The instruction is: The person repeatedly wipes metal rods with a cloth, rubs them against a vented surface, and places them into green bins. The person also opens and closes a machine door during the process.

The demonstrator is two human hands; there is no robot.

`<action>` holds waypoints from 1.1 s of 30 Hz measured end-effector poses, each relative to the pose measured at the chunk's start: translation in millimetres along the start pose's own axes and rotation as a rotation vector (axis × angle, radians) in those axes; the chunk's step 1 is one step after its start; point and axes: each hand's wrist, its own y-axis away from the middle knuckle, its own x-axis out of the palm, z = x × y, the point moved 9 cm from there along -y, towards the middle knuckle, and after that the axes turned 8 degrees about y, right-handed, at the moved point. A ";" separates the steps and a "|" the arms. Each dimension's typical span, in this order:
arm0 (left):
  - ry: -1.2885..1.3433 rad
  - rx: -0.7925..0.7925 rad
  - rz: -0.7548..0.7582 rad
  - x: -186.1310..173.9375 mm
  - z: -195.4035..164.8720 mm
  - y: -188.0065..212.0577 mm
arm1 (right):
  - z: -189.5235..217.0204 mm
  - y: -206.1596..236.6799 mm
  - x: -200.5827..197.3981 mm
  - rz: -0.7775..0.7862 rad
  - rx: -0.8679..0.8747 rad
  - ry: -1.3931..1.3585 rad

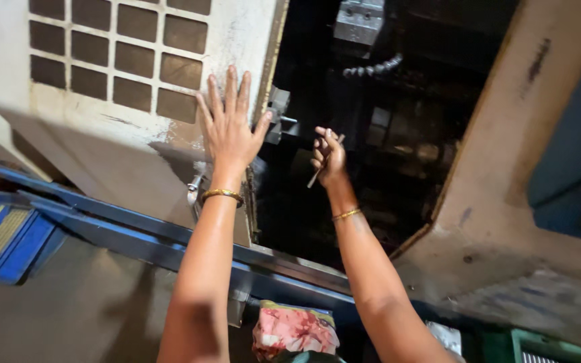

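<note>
In the head view, the left hand (228, 128) lies flat with fingers spread against the pale sliding door (102, 141) of the machine, at centre-left of the frame, palm pressed near the door's right edge just beside the dark opening (371, 168); it grips nothing. The right hand (329, 156), just right of centre, is closed around a thin metal rod (317, 176), perhaps a hex key, whose long axis runs slanted from upper right to lower left, its lower end poking out below the fist. That hand is inside the opening, nearer the dim machine parts than the left, with the arm stretched up and forward from the bottom of the frame. A gold bangle (222, 195) circles the left wrist. A reddish cloth bundle (295, 331) sits at bottom centre below the blue rail (136, 235).
</note>
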 end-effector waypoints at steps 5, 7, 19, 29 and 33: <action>0.046 0.005 -0.057 2.9 4.7 -4.0 | -39.1 -33.3 5.1 -0.219 0.125 -0.174; 0.064 -0.008 -0.057 6.3 6.9 -5.2 | -51.3 -42.0 2.2 -0.331 0.197 -0.073; 0.111 0.019 -0.107 3.0 15.4 -12.1 | -55.2 -85.0 -6.4 -0.780 -0.096 -0.302; 0.130 0.010 -0.106 2.5 18.8 -12.9 | -51.7 -106.9 -25.1 -0.608 -0.052 -0.289; 0.121 0.002 -0.101 3.2 19.6 -13.8 | -40.4 -107.9 -14.5 -0.565 -0.203 0.088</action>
